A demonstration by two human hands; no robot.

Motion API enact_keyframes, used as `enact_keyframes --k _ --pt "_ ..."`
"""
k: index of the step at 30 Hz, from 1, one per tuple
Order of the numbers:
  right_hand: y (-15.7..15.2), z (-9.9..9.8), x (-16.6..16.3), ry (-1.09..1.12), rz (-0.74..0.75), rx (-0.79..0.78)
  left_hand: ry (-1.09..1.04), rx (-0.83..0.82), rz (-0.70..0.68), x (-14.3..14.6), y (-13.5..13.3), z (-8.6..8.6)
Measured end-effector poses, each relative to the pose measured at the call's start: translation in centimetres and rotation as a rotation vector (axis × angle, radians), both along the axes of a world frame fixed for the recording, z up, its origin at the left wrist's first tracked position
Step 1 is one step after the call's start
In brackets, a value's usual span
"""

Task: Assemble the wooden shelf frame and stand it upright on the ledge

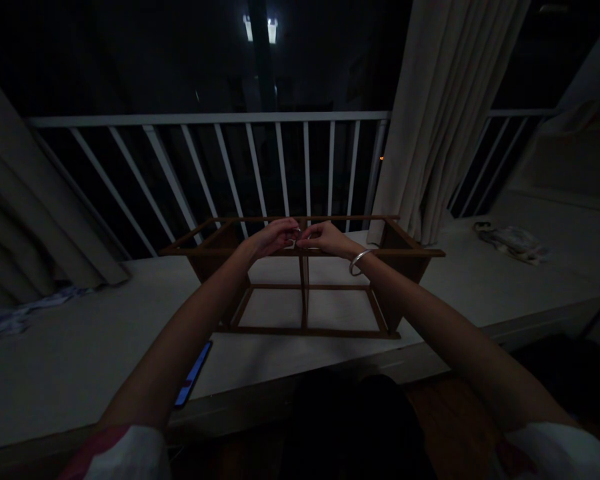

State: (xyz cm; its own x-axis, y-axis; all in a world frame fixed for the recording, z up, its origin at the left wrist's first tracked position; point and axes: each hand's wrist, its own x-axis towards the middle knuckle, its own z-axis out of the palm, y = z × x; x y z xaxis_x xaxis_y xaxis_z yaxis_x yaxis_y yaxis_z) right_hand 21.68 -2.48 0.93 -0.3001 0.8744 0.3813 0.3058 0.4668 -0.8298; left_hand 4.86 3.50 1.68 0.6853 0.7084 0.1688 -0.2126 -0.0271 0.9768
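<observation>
The left hand (280, 236) and right hand (324, 239) curl half-closed (what they hold, I cannot tell) over the brown wooden rectangular frame (304, 300).

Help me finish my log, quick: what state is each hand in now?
Left hand: fingers partly curled at the wooden frame; whether it holds anything cannot be told.
Right hand: thumb and fingers close together; whether it holds anything cannot be told.

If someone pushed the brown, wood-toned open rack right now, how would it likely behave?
The rack would probably be stiff, since its straight bars join into a boxy frame. It may be light for its size, being mostly open gaps. It would likely slide rather than roll, as its straight lower bars lie along the pale, flat-topped ledge.
</observation>
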Motion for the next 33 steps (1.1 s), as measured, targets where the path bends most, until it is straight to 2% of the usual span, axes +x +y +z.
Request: enact_keyframes --k 8,19,28,33 --pt "0.66 -0.51 0.15 0.025 0.015 0.008 0.016 0.031 -0.040 -0.21 -0.01 -0.04" --pt "1.04 -0.76 0.41 0.006 0.041 0.022 0.142 0.124 -0.049 -0.33 -0.48 0.17" --pt "0.78 -0.65 0.40 -0.016 0.035 0.019 0.141 0.129 -0.072 -0.50 0.05 -0.15" --pt "0.73 -0.56 0.35 -0.026 0.044 0.040 0.129 0.138 -0.037 -0.45 0.17 -0.28"
